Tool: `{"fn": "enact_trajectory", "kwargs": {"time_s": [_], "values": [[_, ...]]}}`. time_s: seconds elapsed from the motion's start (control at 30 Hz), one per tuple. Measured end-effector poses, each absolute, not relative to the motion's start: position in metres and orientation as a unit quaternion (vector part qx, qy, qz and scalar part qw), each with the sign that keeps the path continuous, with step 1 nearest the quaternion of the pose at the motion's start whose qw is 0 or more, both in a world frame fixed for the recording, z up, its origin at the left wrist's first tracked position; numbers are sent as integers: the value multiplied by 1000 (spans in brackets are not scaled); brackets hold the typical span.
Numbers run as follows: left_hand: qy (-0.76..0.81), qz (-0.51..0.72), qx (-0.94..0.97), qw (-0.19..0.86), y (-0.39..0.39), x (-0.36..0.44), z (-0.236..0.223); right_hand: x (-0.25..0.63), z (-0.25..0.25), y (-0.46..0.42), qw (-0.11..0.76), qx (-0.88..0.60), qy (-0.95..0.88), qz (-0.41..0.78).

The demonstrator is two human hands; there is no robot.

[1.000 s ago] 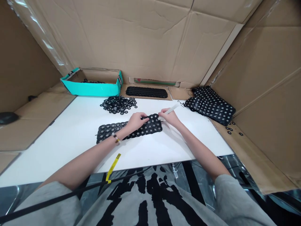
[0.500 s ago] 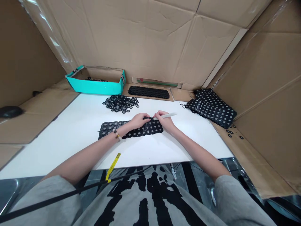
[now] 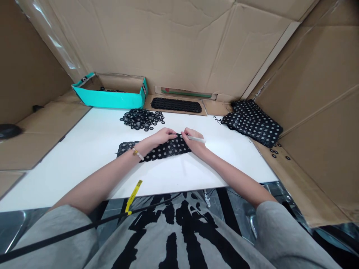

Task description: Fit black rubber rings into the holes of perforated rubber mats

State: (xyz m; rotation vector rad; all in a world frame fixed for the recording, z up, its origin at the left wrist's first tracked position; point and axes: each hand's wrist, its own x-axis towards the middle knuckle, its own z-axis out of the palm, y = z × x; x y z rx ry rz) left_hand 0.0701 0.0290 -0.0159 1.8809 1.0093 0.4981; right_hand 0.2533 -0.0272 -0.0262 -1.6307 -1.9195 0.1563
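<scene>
A black strip of joined rings [image 3: 158, 152], dotted with pale round centres, lies on the white table in front of me. My left hand [image 3: 163, 137] pinches its far edge between thumb and fingers, and the forearm crosses over its left part. Close beside, at the strip's far right corner, my right hand [image 3: 195, 141] is closed round a slim white pen-like tool [image 3: 198, 139]. The tool's back end sticks out to the right; its tip is hidden by the fingers. Beyond my left hand lies a heap of loose black rings [image 3: 142, 119].
A turquoise box [image 3: 109, 99] holding some black rings stands at the back left. Behind the table lies a black ring mat [image 3: 176, 105] on cardboard. A larger dotted black piece [image 3: 254, 121] rests at the right, near several loose rings [image 3: 274, 151]. Cardboard walls [image 3: 157, 41] surround the table.
The white tool has tilted, its back end dropping lower and nearer my right hand. Both hands stay at the strip's far edge, and the whole view has shifted slightly.
</scene>
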Motion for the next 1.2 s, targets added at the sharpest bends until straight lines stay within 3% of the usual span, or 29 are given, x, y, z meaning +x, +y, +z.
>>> {"fn": "enact_trajectory", "kwargs": {"time_s": [0.2,0.37,0.53,0.83,1.2], "values": [[384,172,798,431,30,70,-11,254,-32,-20,302,-617,-725,51],[380,220,830,343,28,71,-21,263,-24,-19,403,-564,-688,214],[383,241,814,365,27,73,-34,267,-24,-21,413,-528,-668,325],[402,247,761,446,22,74,-25,266,-24,-21,434,-533,-653,317],[379,258,731,505,29,70,-30,255,-26,-30,321,-575,-733,169]]}}
